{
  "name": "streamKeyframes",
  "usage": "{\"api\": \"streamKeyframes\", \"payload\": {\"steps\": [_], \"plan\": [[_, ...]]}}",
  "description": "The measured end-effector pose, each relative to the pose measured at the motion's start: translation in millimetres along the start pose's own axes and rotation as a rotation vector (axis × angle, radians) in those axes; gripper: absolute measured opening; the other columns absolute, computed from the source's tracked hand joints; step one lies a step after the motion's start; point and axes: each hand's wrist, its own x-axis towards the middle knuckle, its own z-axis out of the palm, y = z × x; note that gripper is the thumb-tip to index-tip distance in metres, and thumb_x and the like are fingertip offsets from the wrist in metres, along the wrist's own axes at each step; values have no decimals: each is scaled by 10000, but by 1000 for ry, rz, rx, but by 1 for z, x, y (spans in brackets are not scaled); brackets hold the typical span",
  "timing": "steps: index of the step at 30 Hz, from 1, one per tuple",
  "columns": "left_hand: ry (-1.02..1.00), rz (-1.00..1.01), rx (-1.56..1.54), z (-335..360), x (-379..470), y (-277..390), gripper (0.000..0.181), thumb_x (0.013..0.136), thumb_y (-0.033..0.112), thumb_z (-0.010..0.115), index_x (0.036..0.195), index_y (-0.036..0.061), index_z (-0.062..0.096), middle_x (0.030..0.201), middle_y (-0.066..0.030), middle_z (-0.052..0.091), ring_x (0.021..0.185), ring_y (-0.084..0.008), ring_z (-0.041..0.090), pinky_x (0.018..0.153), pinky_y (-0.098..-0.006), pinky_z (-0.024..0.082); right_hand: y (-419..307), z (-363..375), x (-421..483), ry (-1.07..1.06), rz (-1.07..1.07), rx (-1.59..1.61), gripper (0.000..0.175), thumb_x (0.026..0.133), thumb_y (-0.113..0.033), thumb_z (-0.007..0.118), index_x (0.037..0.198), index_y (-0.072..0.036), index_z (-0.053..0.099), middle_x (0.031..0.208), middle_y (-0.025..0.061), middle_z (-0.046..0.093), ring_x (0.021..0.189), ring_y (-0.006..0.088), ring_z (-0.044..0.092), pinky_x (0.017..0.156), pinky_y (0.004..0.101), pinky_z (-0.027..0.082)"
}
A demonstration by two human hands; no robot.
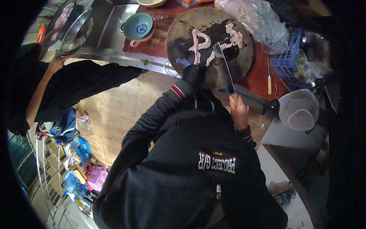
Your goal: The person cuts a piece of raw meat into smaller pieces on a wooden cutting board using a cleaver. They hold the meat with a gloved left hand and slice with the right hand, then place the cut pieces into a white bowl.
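Observation:
A pale, raw-looking strip of meat or gut (203,43) lies looped on a round wooden chopping board (180,25). A second pale length (236,35) is bunched towards the board's right side. Both run down to my left hand (195,75), which wears a black glove and grips their near ends at the board's near edge; its fingertips are mostly hidden. My right hand (239,111), bare, is closed around the handle of a cleaver (224,67). The blade reaches up over the board, its tip beside the second strip.
Left of the board, a blue-green bowl (138,26) sits above a pink cup (135,43) near a steel sink (105,25). Another person's hand (58,63) holds a clear lid or bowl (75,34). Rightward are plastic bags (266,28), a wooden-handled pointed tool (269,84) and a blue basket (284,63).

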Motion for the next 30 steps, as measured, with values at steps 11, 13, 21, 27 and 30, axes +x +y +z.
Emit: {"api": "streamKeyframes", "payload": {"steps": [11,13,21,27,30], "plan": [[-85,10,47,-9,1,6,94,824,123,536,849,61,602,727,-170,612,652,-337,602,540,-409,463,4,-5,-6,-26,-127,-140,292,882,-266,542,976,10,541,878,283,577,787,421,568,598,464,446],[-64,48,52,-13,-1,11,103,752,114,563,833,83,618,675,-146,606,618,-321,608,514,-412,468,2,-2,1,-56,-115,-59,287,883,-275,539,943,6,545,880,291,570,799,428,564,598,477,437],[-152,-28,-93,-51,-16,17,236,793,108,560,1016,42,599,842,-181,626,771,-351,615,657,-365,496,8,-11,23,-74,76,38,331,884,-308,533,864,23,533,770,281,572,759,463,552,596,512,409],[85,-77,-176,-88,6,31,173,861,187,539,947,53,607,754,-182,619,684,-361,606,556,-412,463,54,-45,72,-26,30,-172,354,901,-359,489,950,-18,572,825,256,594,804,441,563,618,478,451],[176,169,-212,-97,34,53,178,853,111,550,1004,39,610,793,-193,621,722,-315,602,609,-354,465,62,-57,91,83,-178,-77,350,902,-345,497,871,1,540,779,273,566,773,463,542,580,487,412]]}}
